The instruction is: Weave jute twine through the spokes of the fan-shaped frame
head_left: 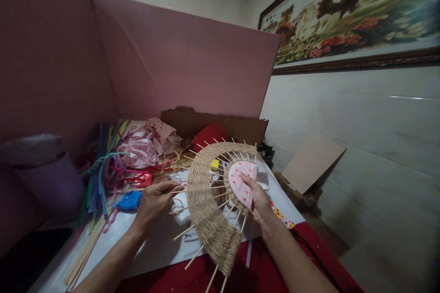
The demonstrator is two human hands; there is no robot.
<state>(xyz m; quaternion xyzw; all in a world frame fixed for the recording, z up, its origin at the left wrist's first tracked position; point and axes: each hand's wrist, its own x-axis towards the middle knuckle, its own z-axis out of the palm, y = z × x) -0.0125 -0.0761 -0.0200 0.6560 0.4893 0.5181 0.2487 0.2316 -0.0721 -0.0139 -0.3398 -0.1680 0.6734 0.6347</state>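
Note:
A half-round woven straw piece [206, 201], shaped like a fan, is held up above the table. Thin wooden sticks radiate through its band and poke out past the outer edge. At its inner side sits a half-circle of pink cloth with red spots [240, 178], edged in woven straw. My right hand [258, 199] grips this cloth centre, thumb on the front; the other fingers are mostly hidden behind. My left hand [156, 203] is closed in a pinch at the left outer edge, on a protruding stick end. A loop of thin cord [177, 208] hangs just below those fingertips.
Crumpled pink spotted cloth [147, 142], coloured pipe cleaners [98, 178] and a blue packet [129, 200] lie at left. Loose sticks [87, 249] rest near the front left. A lilac bin [51, 183] stands beyond. Cardboard [237, 127] and pink panels [185, 59] close off the back.

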